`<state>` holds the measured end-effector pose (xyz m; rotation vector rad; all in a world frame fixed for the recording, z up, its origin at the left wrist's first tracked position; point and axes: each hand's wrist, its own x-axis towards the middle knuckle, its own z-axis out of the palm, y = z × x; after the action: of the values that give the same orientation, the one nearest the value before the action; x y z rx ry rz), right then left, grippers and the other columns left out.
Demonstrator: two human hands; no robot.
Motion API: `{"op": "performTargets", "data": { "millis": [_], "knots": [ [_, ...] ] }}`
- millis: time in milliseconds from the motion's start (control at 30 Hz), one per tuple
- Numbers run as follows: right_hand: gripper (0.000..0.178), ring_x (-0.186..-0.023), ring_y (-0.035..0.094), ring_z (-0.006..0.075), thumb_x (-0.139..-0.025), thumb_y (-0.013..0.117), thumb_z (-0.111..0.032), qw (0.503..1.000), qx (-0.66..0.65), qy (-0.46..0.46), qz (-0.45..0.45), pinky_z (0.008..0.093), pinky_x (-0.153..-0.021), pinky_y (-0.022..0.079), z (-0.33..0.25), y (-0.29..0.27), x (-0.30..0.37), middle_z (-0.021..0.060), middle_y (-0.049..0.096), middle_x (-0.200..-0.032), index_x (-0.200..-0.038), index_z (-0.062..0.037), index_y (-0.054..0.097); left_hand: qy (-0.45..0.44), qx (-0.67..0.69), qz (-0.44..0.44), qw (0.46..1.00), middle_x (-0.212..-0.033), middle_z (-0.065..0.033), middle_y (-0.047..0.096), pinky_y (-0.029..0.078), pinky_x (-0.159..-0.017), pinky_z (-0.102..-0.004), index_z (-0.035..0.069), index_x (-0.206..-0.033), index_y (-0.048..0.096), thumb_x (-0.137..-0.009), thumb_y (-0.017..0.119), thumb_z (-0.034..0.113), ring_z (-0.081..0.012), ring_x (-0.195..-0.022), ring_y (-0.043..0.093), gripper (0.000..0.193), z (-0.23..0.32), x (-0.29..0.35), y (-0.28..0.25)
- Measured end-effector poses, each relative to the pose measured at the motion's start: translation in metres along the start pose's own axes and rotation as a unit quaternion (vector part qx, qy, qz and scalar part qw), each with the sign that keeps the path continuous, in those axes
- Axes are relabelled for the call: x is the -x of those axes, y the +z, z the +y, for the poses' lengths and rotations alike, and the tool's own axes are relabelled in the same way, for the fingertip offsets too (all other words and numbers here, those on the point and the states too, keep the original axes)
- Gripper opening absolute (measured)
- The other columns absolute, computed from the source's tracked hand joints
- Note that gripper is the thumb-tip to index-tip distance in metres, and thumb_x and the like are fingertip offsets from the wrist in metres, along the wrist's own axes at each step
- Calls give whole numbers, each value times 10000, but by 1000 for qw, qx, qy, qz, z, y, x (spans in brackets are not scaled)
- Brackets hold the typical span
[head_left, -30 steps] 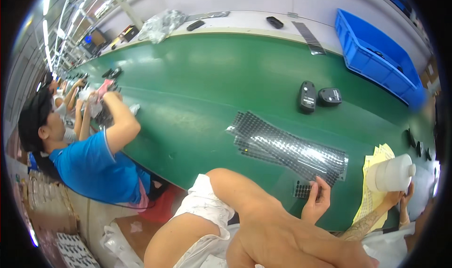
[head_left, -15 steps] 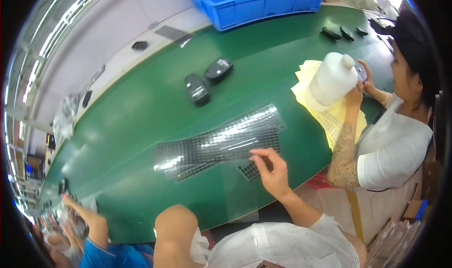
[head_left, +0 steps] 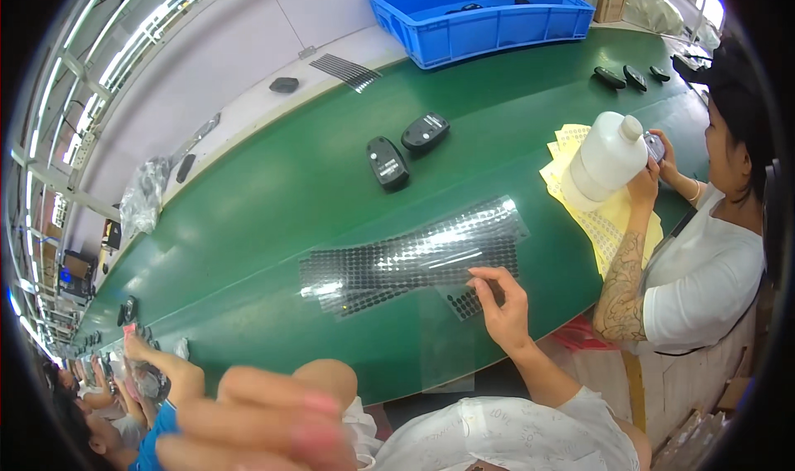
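Note:
On the green table lie overlapping clear plastic sheets (head_left: pixel 414 252) covered with rows of small black round pads. My right hand (head_left: pixel 505 309) is over their near right edge, thumb and forefinger pinched together; whatever is between the tips is too small to make out. Below those fingertips lies a small strip of black oval pads (head_left: pixel 464 304). My left hand (head_left: pixel 265 425) is raised close to the camera at the lower left, smeared by motion, so its grip is unclear. Beyond the sheets, two black computer mice (head_left: pixel 387 165) rest bottom side up.
A blue bin (head_left: pixel 497 32) holding dark items stands at the back. To the right, a white bottle (head_left: pixel 600 165) sits on yellow sticker sheets (head_left: pixel 617 239), beside a co-worker holding a small grey device (head_left: pixel 654 146). Several black mice (head_left: pixel 634 77) lie at the far right. Other people sit at the left.
My left hand has come up into view at the lower left. The whole scene has shifted right and slightly down with my head. My right hand keeps its pinch over the sheets.

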<state>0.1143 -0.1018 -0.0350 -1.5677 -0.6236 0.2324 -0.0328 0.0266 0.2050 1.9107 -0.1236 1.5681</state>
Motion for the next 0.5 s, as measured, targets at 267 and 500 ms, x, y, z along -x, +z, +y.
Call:
{"op": "performTargets", "data": {
  "millis": [267,500],
  "knots": [
    [159,-899,664,122,-975,592,-22,1000,-11,6,-26,236,-801,506,0,0,0,53,667,-987,-1115,9,662,-155,-48,-185,969,-1175,17,520,461,-660,-315,131,-1223,445,-967,404,458,-160,-812,544,417,10,1,-92],
    [157,-907,670,124,-980,589,-31,1000,-3,25,-19,238,-809,513,1,-2,4,56,678,-999,-1113,4,665,-394,-281,123,866,-863,34,407,349,-624,-267,131,-856,469,-913,426,230,-117,-721,452,122,-60,59,-218]
  ]
}}
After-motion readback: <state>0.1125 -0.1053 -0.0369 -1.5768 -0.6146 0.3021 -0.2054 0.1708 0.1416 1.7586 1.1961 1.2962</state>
